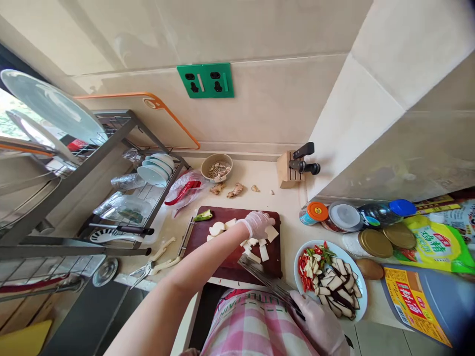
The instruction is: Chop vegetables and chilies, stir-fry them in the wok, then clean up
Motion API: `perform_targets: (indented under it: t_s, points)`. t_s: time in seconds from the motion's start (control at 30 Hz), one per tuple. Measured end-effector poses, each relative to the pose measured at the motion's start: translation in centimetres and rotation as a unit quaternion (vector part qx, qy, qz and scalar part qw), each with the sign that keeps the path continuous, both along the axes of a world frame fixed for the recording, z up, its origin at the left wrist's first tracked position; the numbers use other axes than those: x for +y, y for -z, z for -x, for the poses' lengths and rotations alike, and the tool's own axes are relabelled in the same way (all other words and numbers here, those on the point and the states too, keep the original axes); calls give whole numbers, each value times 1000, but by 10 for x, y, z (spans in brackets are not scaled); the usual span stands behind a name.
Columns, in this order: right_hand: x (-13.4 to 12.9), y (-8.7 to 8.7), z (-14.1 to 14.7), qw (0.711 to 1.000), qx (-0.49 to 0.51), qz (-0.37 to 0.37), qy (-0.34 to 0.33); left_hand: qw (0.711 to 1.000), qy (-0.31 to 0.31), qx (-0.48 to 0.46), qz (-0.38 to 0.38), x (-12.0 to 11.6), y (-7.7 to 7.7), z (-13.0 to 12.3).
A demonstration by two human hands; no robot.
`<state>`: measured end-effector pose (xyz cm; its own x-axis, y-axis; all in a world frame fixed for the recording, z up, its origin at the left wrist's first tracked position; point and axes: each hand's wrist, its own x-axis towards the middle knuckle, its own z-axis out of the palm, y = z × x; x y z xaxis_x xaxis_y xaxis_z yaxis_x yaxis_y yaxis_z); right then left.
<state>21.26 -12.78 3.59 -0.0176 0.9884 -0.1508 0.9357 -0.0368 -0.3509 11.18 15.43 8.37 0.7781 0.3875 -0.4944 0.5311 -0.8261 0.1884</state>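
Observation:
My left hand (pixel 259 224), in a clear glove, reaches over the dark red cutting board (pixel 226 257) with its fingers bent down at a white slice (pixel 272 233); what its fingertips hold is hidden. My right hand (pixel 317 319), also gloved, is closed round the handle of a knife (pixel 269 283), whose blade points up and left over the board's front edge. Several white pieces (pixel 264 252) lie between the blade and my left hand. Rounder white chunks (pixel 217 228) and a green pepper piece (pixel 203 215) sit at the board's left.
A plate (pixel 362 296) of chopped peppers and dark-edged slices stands right of the board. Behind are ginger (pixel 235 190), a small basket (pixel 216 168) and a knife block (pixel 290 170). Jars (pixel 375 243) line the right; a dish rack (pixel 148 129) and scissors (pixel 148 268) are left.

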Motion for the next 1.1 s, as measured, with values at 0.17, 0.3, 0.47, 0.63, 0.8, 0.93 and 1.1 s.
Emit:
perform_targets:
  t_s: [0.17,0.3,0.47,0.63,0.8,0.93,1.1]
  points:
    - [9,-3,7,999,-6,35,-4,995,99,5,0,-12,21,-22]
    - [24,-20,8,996,12,79,-26,996,89,-1,14,-14,27,-35]
    - [46,-38,6,992,44,113,-25,1000,-12,-21,19,-4,-1,-32]
    - [61,-38,-9,996,49,76,-12,982,-156,-110,-1,-5,-48,50]
    - [66,-33,-24,994,88,64,-11,830,-481,-270,79,-57,-34,156]
    - [68,-36,-24,988,99,108,-52,694,-588,-362,203,-103,4,185]
    - [73,-31,-24,988,74,129,-47,769,-582,-260,44,-115,30,161]
